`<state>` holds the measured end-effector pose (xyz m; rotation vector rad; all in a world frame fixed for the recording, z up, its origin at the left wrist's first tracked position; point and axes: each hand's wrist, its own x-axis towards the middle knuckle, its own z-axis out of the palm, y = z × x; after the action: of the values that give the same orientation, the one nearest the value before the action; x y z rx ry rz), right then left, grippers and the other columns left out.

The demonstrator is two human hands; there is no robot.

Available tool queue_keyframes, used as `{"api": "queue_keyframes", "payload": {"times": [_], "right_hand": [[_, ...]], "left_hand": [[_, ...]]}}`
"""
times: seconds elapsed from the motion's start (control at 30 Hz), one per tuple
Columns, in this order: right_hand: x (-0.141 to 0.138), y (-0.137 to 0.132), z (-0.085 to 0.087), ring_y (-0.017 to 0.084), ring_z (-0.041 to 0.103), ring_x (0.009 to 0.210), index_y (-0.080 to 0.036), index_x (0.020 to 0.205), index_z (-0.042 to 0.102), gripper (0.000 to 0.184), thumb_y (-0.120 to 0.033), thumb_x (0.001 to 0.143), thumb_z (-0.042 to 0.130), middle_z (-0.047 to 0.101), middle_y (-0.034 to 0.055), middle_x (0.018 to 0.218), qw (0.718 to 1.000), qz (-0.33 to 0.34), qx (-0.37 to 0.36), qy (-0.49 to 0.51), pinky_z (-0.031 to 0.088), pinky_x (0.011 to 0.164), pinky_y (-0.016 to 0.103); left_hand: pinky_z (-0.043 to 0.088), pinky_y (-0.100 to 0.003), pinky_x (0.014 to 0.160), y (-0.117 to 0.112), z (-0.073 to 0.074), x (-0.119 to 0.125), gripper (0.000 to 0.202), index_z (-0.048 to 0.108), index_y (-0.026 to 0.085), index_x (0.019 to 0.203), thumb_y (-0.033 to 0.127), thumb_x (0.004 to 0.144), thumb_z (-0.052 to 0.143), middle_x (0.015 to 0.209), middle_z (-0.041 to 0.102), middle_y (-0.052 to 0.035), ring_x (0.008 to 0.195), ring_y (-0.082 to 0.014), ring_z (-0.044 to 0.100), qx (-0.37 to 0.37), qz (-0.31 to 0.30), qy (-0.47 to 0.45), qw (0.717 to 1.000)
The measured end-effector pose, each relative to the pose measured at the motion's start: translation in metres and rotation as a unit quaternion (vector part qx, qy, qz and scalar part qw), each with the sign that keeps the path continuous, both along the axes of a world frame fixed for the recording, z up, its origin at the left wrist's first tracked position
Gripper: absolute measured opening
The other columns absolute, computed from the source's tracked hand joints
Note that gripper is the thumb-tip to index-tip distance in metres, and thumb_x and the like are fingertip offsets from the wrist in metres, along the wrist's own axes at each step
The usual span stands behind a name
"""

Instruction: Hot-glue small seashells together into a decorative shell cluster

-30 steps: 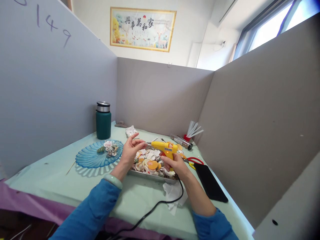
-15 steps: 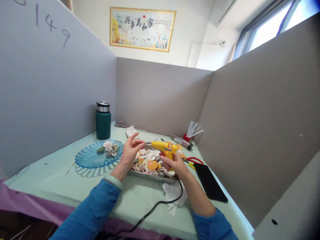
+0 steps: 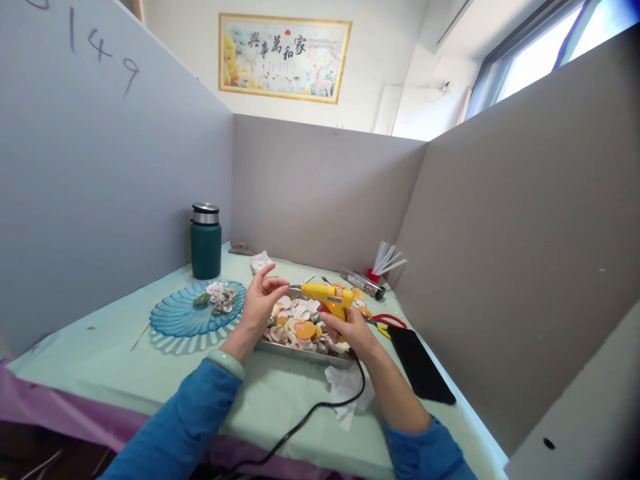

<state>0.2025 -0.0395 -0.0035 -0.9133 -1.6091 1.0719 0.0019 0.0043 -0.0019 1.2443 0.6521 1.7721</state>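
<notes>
My right hand (image 3: 349, 328) is wrapped round the grip of a yellow hot glue gun (image 3: 325, 293), its nozzle pointing left. Thumb and forefinger of my left hand (image 3: 263, 300) are pinched together right by the nozzle tip; whatever they hold is too small to make out. Below both hands lies a metal tray (image 3: 305, 355) full of seashells (image 3: 295, 323), partly hidden by the hands and gun. To the left, a blue scalloped glass plate (image 3: 175, 317) bears a small cluster of shells (image 3: 223, 298).
A green bottle (image 3: 205, 247) stands behind the plate. On the right are a black phone (image 3: 420, 365), red-handled pliers (image 3: 390, 320), a clear tube (image 3: 363, 283) and glue sticks (image 3: 386, 259) in a red holder. Crumpled tissue (image 3: 347, 390) and the black cord (image 3: 305, 419) lie in front.
</notes>
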Motion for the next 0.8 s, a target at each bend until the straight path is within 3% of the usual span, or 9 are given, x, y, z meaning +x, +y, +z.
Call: {"api": "queue_keyframes", "payload": {"times": [0.8], "right_hand": [[-0.002,-0.003,0.0044,0.008,0.041,0.039,-0.014,0.085,0.06,0.027,-0.038,0.076,0.066,0.047,-0.0075,0.04,1.0,-0.004,-0.003,-0.02,0.036,0.046,0.022]], "left_hand": [[0.049,-0.029,0.074,0.0022,-0.003,0.0007,0.067,0.044,0.018,0.126,0.024,0.066,0.073,0.081,0.067,-0.0015,0.077,-0.0147,0.063,0.025,0.003,0.021,0.999]]}}
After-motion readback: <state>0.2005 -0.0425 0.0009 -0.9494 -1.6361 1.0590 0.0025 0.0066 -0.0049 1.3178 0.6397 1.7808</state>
